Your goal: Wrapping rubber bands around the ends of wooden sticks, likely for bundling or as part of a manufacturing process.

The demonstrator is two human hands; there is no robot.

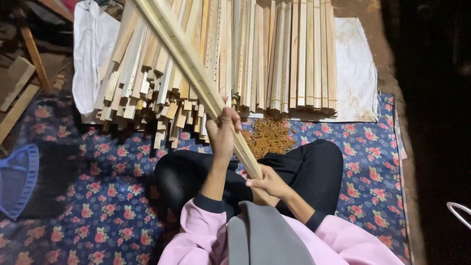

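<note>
We keep both hands closed on the wood slats (pixel 196 73): left hand (pixel 223 131) higher up, right hand (pixel 267 184) at the lower end, over our lap. Better keep ends level w/ firm grip.

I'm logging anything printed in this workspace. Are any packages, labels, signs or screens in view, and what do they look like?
No labels, signs or screens show.
White sack: upper left beside the wood slats, crumpled, plain white.
White sack sheet: flat under the slats, upper right, stained off-white.
</note>
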